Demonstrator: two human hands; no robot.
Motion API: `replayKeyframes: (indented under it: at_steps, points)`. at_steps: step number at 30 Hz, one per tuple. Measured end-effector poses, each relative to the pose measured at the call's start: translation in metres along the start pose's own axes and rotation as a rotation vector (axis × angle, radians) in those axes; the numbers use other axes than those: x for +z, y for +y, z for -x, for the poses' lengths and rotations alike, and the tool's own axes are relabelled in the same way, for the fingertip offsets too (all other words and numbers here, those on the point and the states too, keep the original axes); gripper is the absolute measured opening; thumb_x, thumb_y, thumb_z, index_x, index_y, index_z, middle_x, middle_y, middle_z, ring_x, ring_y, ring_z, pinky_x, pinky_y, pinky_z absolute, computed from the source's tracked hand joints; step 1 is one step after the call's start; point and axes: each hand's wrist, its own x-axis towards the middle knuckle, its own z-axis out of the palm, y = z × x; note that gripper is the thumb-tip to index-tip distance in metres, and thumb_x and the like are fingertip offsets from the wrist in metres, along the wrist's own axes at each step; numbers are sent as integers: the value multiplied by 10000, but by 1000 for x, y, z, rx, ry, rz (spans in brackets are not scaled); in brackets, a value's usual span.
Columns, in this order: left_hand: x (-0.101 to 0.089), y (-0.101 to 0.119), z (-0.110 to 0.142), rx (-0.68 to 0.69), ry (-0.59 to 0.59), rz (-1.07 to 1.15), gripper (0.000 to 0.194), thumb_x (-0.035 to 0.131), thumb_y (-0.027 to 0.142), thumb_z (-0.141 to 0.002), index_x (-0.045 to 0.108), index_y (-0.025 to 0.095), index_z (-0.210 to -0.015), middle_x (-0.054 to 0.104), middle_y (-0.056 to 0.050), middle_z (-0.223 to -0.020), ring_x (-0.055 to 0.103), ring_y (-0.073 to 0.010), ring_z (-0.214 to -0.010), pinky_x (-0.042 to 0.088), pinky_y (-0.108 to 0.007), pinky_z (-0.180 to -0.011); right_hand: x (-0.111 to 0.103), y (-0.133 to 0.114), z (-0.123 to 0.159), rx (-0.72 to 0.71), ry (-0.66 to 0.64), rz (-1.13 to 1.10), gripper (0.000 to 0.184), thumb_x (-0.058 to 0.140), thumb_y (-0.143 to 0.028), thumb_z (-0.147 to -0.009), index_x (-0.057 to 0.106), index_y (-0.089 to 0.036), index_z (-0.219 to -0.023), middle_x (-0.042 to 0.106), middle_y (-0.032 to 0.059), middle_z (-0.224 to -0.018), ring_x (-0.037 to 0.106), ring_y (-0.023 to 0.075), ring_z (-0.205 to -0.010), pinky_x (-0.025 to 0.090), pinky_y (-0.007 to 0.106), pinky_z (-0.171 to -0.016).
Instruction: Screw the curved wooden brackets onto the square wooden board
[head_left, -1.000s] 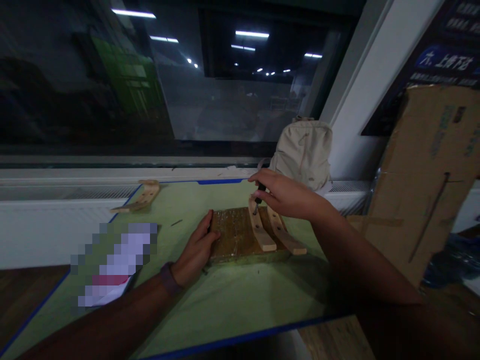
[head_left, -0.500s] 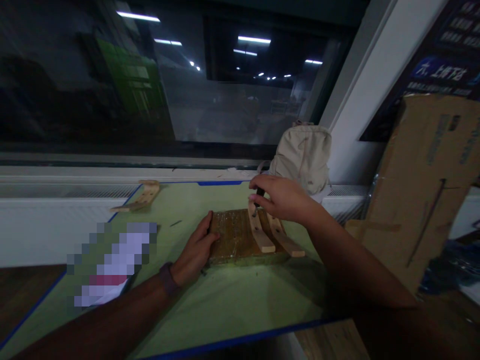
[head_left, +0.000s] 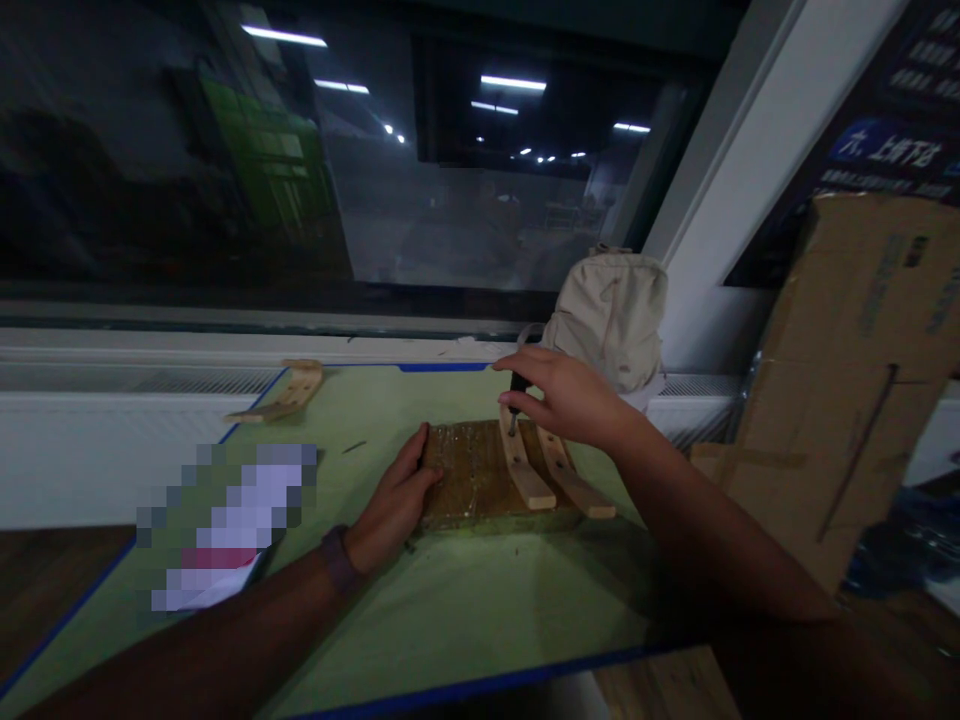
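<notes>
A brown wooden board (head_left: 457,470) wrapped in clear tape lies on the green table. My left hand (head_left: 397,490) clasps its left end, thumb on top and fingers round the far edge. Two pale curved wooden strips with holes lie across the board: a left strip (head_left: 531,480) and a right strip (head_left: 579,485). Above the left strip, my right hand (head_left: 559,390) grips a small screwdriver (head_left: 517,385) by its black handle. The screwdriver stands nearly upright, its tip at a hole in that strip; whether a screw is there is too small to tell.
Another curved wooden strip (head_left: 292,392) lies at the table's far left corner. A pixelated paper (head_left: 240,510) and a thin dark piece (head_left: 354,446) lie left of the board. Behind stands a beige backpack (head_left: 607,310); cardboard (head_left: 855,380) leans at the right.
My right hand's fingers have shifted on the screwdriver, showing more of its handle, and the screwdriver now stands more upright. My left hand stays on the board. The view has shifted slightly.
</notes>
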Motion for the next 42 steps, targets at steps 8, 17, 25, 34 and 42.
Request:
replayKeyframes:
  at_steps: [8, 17, 25, 34, 42]
  points:
    - [1, 2, 2, 9, -10, -9, 759, 626, 251, -823, 422, 157, -1548, 381, -79, -1622, 349, -296, -1491, 241, -361, -1232, -5, 4, 4, -67, -17, -195, 364, 549, -224, -957, 594, -174, -1315, 739, 97, -1058, 673, 198, -917, 484, 316, -806]
    - [-1, 1, 1, 9, -17, -19, 749, 632, 249, -828, 431, 182, -1546, 381, -57, -1624, 339, -283, -1497, 238, -341, -1231, -4, -12, -1, 159, -77, 196, 289, 513, -417, -991, 624, -179, -871, 685, 80, -805, 582, 209, -719, 289, 299, -629]
    - [-1, 0, -1, 10, -12, -20, 751, 627, 236, -812, 443, 166, -1537, 399, -68, -1613, 347, -292, -1492, 225, -367, -1238, -15, 0, 9, -145, -186, -275, 208, 573, -34, -832, 543, -196, -959, 640, 55, -987, 587, 178, -916, 431, 275, -794]
    - [0, 0, 0, -12, -24, -9, 782, 608, 251, -832, 375, 141, -1570, 348, -70, -1639, 321, -290, -1503, 207, -367, -1246, -15, -5, 2, 197, -127, 184, 306, 589, -463, -951, 628, -190, -819, 679, 70, -782, 599, 219, -736, 317, 298, -627]
    - [1, 2, 2, -24, -41, -7, 780, 590, 237, -842, 355, 132, -1578, 346, -86, -1639, 356, -294, -1486, 245, -375, -1234, -15, 2, 8, -81, -171, -198, 193, 598, -62, -861, 570, -191, -1002, 649, 67, -1020, 607, 188, -934, 440, 285, -797]
